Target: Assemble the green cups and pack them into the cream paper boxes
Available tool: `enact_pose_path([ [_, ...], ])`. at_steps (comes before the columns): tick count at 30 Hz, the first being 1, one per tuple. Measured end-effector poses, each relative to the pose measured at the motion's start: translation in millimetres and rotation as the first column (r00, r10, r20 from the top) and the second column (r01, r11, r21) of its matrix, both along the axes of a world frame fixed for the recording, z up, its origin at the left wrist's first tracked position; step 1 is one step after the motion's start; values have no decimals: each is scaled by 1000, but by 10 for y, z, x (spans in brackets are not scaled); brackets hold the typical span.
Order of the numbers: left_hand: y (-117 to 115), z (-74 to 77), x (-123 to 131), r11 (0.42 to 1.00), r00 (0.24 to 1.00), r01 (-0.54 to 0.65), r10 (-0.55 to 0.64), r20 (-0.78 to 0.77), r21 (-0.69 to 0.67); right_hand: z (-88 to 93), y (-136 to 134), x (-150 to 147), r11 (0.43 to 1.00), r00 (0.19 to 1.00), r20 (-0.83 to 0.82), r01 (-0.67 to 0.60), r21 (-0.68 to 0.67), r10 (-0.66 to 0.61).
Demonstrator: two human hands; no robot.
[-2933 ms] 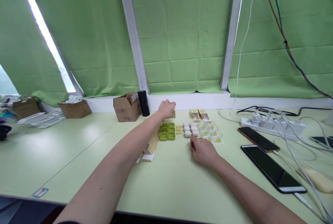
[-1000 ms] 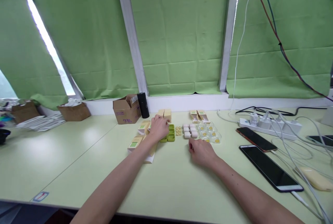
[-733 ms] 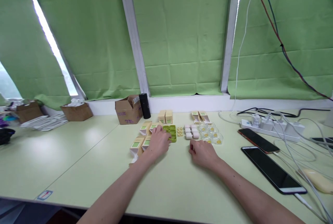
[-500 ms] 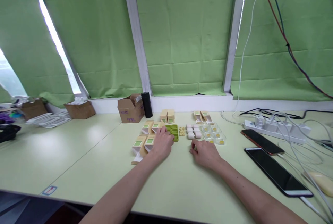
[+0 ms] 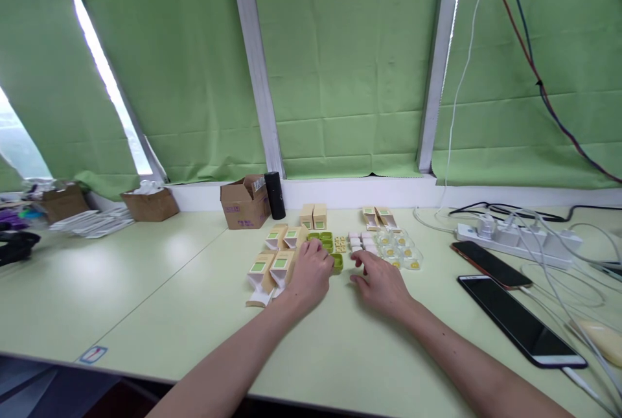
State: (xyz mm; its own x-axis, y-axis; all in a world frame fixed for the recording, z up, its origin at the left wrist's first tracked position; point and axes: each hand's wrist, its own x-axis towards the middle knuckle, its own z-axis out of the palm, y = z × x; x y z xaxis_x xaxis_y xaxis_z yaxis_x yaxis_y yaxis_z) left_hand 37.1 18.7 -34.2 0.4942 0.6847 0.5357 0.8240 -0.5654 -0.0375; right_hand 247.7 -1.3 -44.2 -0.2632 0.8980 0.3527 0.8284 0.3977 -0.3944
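My left hand [image 5: 311, 273] is closed on a small green square container [image 5: 337, 264] just above or on the table. More green containers [image 5: 321, 238] stand in a group behind it. To their right lie several tiny yellow pieces [image 5: 340, 244], then several white-pink rounded blocks [image 5: 360, 240]. My right hand [image 5: 381, 280] is held in front of these blocks, its thumb and fingers apart and nothing between them. Beside it sit several clear cups with yellow centres [image 5: 399, 248]. Left of my left hand, open tan cartons with green labels [image 5: 261, 271] stand in rows.
Two tan cartons [image 5: 313, 216] and another open pair [image 5: 379, 218] stand farther back. A cardboard box [image 5: 245, 203] and a black cylinder [image 5: 275, 196] are near the wall. On the right are two phones [image 5: 519, 321], a power strip [image 5: 510, 244] and tangled cables.
My left hand has drawn one green container toward me and right, away from its group. My right hand has moved slightly and its fingers have opened.
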Motion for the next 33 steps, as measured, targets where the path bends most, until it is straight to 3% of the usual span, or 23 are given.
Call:
enact_pose_path([
  [9, -173, 19, 128, 972, 991, 137, -136, -16, 193, -98, 67, 19, 991, 977, -180, -104, 84, 117],
  [20, -157, 112, -23, 939, 938, 182, -254, 234, 293, -79, 57, 38, 950, 832, -487, -140, 278, 265],
  [27, -135, 107, -38, 894, 902, 286, -372, 216, 346, -75, -1, 1, 925, 771, -540, -163, 345, 337],
  [33, -114, 90, -39, 864, 884, 303, -413, 220, 403, -82, -16, -8, 904, 755, -538, -170, 393, 376],
])
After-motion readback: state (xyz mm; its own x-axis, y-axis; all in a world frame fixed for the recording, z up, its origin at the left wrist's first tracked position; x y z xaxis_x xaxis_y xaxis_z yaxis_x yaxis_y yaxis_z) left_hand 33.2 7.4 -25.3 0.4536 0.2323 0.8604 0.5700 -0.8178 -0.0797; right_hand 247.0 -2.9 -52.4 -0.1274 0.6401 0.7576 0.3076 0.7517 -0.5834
